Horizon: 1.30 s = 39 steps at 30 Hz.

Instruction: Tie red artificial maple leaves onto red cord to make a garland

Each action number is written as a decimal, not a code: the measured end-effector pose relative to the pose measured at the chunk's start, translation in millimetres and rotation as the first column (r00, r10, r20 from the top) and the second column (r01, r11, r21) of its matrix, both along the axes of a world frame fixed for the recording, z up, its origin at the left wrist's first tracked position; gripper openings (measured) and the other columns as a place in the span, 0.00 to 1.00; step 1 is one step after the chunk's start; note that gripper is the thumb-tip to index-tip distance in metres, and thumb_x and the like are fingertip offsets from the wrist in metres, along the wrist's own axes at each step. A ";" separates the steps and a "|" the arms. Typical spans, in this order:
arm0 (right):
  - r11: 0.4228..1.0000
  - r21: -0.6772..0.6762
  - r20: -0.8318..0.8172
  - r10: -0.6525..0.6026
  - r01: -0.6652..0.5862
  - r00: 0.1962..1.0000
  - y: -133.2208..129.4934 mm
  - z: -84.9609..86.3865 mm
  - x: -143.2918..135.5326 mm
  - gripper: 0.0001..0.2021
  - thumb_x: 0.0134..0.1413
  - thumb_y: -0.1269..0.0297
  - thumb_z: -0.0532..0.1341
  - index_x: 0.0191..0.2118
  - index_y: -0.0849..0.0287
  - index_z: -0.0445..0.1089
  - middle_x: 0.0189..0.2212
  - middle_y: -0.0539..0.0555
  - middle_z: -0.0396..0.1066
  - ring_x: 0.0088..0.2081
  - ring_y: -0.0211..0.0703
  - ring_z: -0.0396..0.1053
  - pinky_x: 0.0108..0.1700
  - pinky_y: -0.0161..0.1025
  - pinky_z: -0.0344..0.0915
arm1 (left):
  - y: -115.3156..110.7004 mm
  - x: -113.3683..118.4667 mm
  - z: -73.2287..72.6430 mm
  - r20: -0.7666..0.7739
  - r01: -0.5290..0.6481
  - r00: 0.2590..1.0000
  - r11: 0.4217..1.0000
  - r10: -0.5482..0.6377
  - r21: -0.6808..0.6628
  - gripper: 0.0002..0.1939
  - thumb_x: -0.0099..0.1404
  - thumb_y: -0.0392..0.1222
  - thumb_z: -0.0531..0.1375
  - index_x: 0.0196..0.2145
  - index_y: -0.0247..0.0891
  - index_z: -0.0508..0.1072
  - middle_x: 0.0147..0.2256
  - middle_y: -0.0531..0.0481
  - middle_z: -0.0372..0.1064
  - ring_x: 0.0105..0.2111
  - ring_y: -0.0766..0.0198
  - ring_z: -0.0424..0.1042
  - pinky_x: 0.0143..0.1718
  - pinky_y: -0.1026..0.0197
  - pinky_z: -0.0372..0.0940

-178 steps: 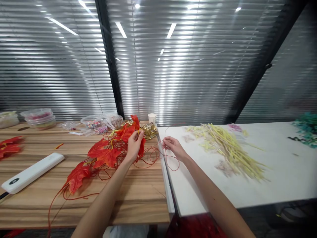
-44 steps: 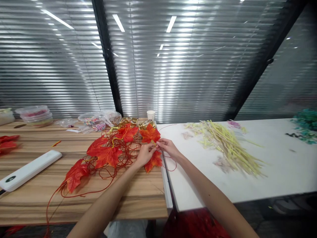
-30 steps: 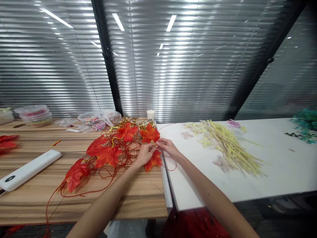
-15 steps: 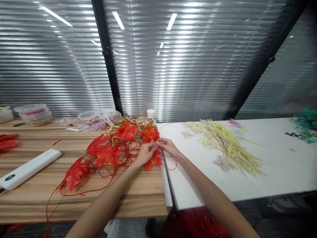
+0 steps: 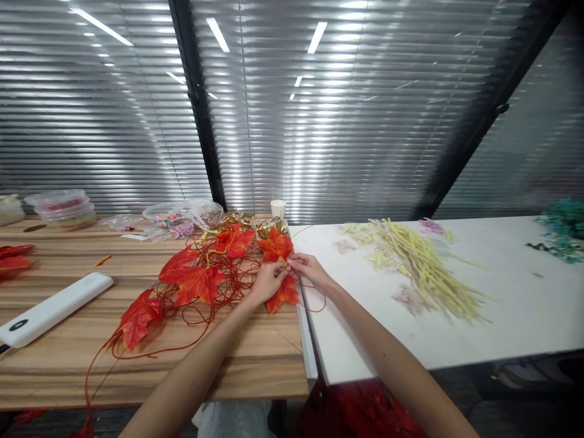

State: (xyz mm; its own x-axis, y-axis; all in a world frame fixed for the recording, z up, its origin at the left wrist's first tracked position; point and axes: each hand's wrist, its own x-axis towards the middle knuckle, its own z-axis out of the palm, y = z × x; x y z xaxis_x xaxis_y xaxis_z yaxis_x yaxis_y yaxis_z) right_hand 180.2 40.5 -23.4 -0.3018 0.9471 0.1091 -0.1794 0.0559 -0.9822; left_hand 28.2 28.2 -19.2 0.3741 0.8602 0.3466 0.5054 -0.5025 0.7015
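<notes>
My left hand [image 5: 268,281] is closed in a pinch between two orange-red fabric leaves, one above [image 5: 275,244] and one below [image 5: 283,294]. Beside it, my right hand [image 5: 310,269] is also pinched, its fingertips almost meeting those of my left hand. A small yellow bit shows between the fingertips, too small to make out. A thin red cord loops out under my right hand over the white table. Left of my hands lies a tangle of red cord [image 5: 232,277] with more leaves [image 5: 198,285] attached.
The wooden table [image 5: 255,365] meets the white table [image 5: 347,353]. Yellow stems [image 5: 420,267] lie at right, teal foliage [image 5: 566,228] beyond. A white device [image 5: 57,309], plastic tubs [image 5: 66,210], bags [image 5: 201,214], gold foil [image 5: 272,228] and a paper cup [image 5: 278,208] stand around.
</notes>
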 end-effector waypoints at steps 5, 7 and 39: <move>1.000 0.006 0.004 0.000 0.000 1.000 -0.1 0.2 -0.4 0.14 0.39 0.55 0.64 0.31 0.60 0.68 0.23 0.50 0.68 0.25 0.35 0.64 0.29 0.33 0.58 | 0.1 0.0 0.2 -0.001 -0.007 1.000 1.000 0.007 -0.013 0.10 0.58 0.39 0.52 0.31 0.34 0.72 0.30 0.48 0.73 0.29 0.63 0.69 0.32 0.64 0.61; 1.000 0.005 0.005 0.000 0.000 1.000 0.3 -0.6 -0.3 0.14 0.39 0.56 0.64 0.31 0.60 0.69 0.23 0.50 0.68 0.25 0.35 0.64 0.29 0.33 0.58 | 0.2 -0.1 0.2 -0.009 -0.009 1.000 1.000 0.009 -0.013 0.10 0.58 0.39 0.52 0.30 0.34 0.72 0.30 0.47 0.73 0.28 0.63 0.69 0.32 0.64 0.61; 0.999 -0.050 -0.001 0.002 -0.002 1.000 1.5 -2.5 0.0 0.14 0.38 0.57 0.65 0.31 0.60 0.69 0.24 0.49 0.68 0.26 0.34 0.64 0.29 0.33 0.59 | 1.7 0.0 -3.7 -0.044 -0.010 0.999 1.000 0.011 0.026 0.11 0.59 0.39 0.51 0.30 0.34 0.72 0.27 0.49 0.72 0.26 0.65 0.67 0.29 0.65 0.59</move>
State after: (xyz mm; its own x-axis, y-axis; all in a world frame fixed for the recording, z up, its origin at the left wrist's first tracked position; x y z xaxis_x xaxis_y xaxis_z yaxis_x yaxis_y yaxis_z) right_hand 180.2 42.0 -25.9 -0.3035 0.9508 0.0621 -0.1801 0.0067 -0.9836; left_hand 28.2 29.9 -22.9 0.3805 0.8550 0.3526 0.5408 -0.5149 0.6651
